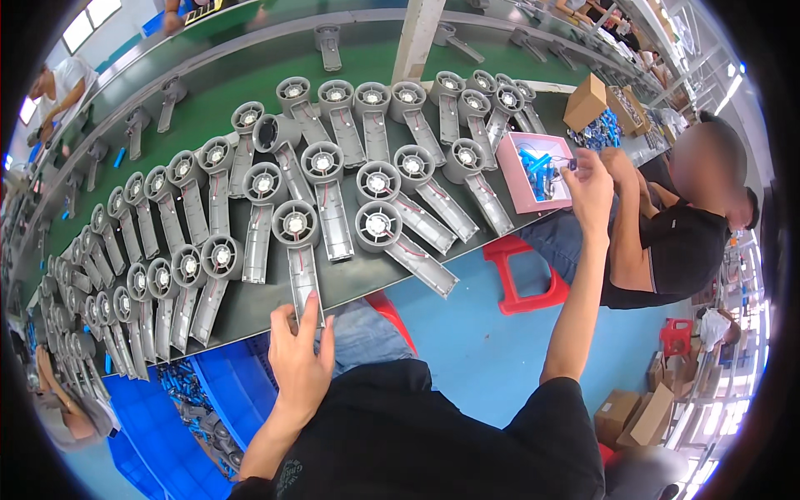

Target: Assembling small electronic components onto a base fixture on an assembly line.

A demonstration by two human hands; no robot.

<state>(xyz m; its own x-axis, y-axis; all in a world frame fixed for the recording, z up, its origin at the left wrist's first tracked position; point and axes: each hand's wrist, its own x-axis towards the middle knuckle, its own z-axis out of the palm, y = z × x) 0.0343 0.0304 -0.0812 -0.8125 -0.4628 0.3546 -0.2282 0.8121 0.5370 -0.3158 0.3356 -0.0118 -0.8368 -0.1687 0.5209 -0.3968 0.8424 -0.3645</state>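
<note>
My left hand [300, 367] is at the near edge of the bench, fingers apart. Its index finger reaches over the lower end of a grey handheld-fan half-shell [305, 271], which has a round fan head and an open handle with thin wires. Over a pink box [514, 179] on the right is my right hand [591, 185]. Its fingers are pinched together near a small dark thing too small to name. Blue cylindrical cells [540, 167] with wires lie in that box. Rows of similar grey fan shells [325, 196] cover the bench to the left and ahead.
A co-worker in black [675, 250] sits close on the right, hands near mine. A cardboard box [586, 102] stands beside a pile of blue parts [607, 129]. Blue bins [158, 421] are below the bench at left. A red stool [521, 279] stands on the blue floor.
</note>
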